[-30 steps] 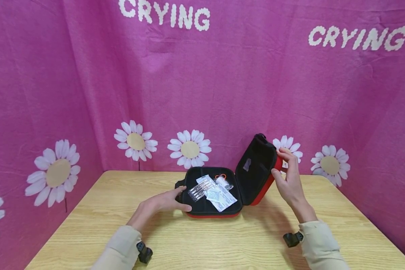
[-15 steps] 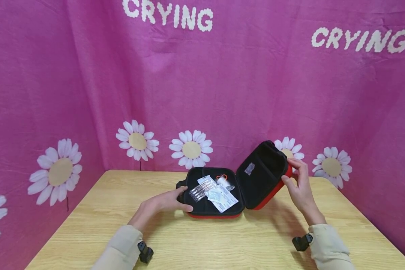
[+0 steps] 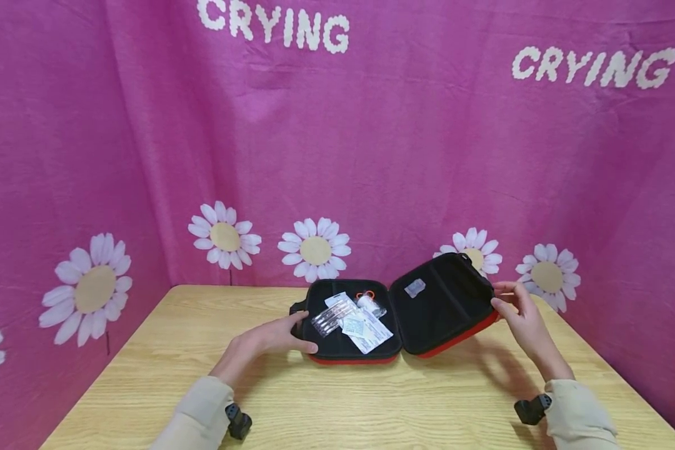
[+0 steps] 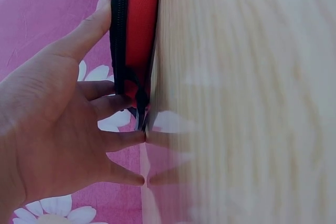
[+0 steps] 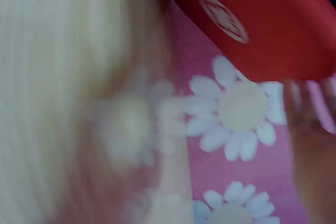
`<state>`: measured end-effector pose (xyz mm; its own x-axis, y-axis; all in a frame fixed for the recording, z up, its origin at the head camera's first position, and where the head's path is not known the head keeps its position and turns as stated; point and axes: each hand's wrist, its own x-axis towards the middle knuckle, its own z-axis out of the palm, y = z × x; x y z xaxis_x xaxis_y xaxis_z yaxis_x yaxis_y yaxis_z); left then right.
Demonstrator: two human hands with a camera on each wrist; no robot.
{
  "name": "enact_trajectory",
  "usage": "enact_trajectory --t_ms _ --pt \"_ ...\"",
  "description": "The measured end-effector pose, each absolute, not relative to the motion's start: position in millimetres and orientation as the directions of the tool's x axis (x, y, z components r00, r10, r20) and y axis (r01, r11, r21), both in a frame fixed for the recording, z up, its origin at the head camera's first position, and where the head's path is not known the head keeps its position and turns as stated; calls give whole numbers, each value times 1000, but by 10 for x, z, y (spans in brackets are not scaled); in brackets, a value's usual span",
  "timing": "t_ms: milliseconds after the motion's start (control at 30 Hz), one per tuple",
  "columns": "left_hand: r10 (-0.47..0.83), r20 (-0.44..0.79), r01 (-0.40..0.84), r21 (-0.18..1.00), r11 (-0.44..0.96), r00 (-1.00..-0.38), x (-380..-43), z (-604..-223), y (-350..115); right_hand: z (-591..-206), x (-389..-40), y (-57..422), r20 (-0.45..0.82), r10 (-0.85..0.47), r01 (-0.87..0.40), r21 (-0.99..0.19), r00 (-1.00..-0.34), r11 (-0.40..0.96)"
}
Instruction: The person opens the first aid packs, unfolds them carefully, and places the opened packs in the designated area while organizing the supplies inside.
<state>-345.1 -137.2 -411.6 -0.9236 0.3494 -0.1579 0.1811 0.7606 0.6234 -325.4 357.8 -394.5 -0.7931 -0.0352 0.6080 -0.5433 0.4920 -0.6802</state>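
Observation:
A red and black zippered first-aid case (image 3: 354, 360) lies unfolded on the table, its base flat and its lid (image 3: 441, 306) tilted up at the right. My left hand (image 3: 275, 336) is at the base's left end, thumb on the rim. In the left wrist view its fingers (image 4: 122, 141) are straight and spread, two tips touching the tabletop. My right hand (image 3: 525, 322) pinches the lid's outer edge between thumb and fingers. Inside the base are a clear packet of thin sticks (image 3: 330, 317), white printed packets (image 3: 377, 337) and a bagged white roll (image 3: 368, 303) beside orange loops.
The wooden table (image 3: 349, 406) reaches back to a pink cloth (image 3: 371, 156) with daisies. A small translucent label-like patch (image 3: 414, 287) is inside the lid. A pale emblem (image 5: 223, 18) marks the red outside.
My right hand has moved right and down, swinging the lid from nearly upright to a low tilt. My left hand has stayed at the base's left end.

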Motion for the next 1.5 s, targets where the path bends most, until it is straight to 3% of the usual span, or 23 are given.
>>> enact_trajectory --t_ms 267,567,900,1300,1400,1500 --pt "337 -148 180 616 767 -930 -3463 -4106 -1436 -3824 -3203 3868 322 -275 -420 -768 -906 484" --pt "344 -142 191 612 767 -928 -3475 -4096 -1496 -3973 -3178 4062 61 -419 -282 -824 -906 491" --pt "357 -146 195 621 759 -923 -3452 -4062 -1531 -4147 -3230 4086 -48 -462 -205 -852 -886 482" --pt "336 -154 175 617 767 -929 -3440 -4044 -1559 -4094 -3219 4068 -75 -460 -204 -825 -885 527" --pt "330 -156 173 607 776 -931 -3437 -4035 -1557 -4073 -3223 4051 -44 -449 -258 -766 -892 589" --pt "327 -150 182 586 790 -933 -3460 -4034 -1555 -4044 -3225 4006 67 -416 -356 -652 -907 670"
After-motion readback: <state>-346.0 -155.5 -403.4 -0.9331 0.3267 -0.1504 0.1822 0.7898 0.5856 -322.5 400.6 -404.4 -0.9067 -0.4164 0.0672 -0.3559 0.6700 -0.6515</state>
